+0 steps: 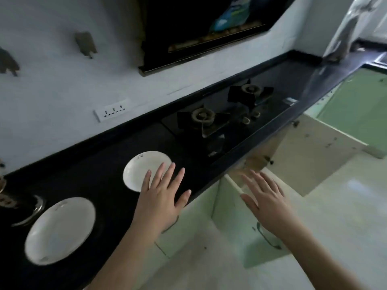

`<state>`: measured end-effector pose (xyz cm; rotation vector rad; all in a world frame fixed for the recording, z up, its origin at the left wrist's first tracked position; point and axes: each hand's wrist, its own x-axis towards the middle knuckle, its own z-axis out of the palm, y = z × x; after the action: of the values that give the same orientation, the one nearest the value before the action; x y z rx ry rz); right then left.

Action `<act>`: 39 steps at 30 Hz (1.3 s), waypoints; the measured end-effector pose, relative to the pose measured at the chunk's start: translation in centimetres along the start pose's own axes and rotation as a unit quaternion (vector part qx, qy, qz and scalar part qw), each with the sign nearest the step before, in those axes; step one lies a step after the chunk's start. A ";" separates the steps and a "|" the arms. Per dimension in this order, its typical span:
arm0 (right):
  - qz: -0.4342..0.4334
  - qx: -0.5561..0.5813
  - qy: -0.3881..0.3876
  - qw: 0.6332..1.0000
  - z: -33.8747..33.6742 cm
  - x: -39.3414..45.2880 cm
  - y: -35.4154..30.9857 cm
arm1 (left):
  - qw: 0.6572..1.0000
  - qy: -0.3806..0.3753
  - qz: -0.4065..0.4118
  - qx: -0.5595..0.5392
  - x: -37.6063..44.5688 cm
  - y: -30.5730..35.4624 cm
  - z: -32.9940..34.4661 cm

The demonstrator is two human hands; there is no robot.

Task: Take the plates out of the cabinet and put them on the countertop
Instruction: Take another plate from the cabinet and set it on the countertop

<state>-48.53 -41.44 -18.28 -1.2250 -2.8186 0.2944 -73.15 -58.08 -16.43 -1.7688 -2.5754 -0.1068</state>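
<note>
Two white plates point(60, 230) are seen lower left on the countertop point(104, 164), a gas hob point(226, 116) at centre, while left hand point(162, 195) and right hand point(266, 197) are held spread, nothing gripped

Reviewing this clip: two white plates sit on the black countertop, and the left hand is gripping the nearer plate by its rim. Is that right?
Not quite. In the head view the left hand grips nothing: its fingers are straight and spread over the edge of the farther plate, the one beside the stove. The nearer plate lies untouched. Two white plates on the black countertop is correct.
</note>
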 end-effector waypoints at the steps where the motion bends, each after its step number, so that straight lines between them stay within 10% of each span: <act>1: 0.025 0.007 0.009 1.000 -0.4 -1.2 1.6 | 1.000 -0.001 0.019 0.000 0.8 1.7 -0.1; 16: 0.268 0.042 0.040 0.962 -4.7 -21.1 22.7 | 0.946 -0.057 0.315 -0.053 3.4 33.9 3.0; 39: 0.390 -0.016 0.029 0.920 -5.5 -19.3 37.1 | 0.922 -0.103 0.371 -0.027 18.7 48.3 8.7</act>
<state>-7.98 -29.96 -19.64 -2.2631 -2.1454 0.2257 -34.64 -22.82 -21.87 -2.7541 -1.8218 0.0247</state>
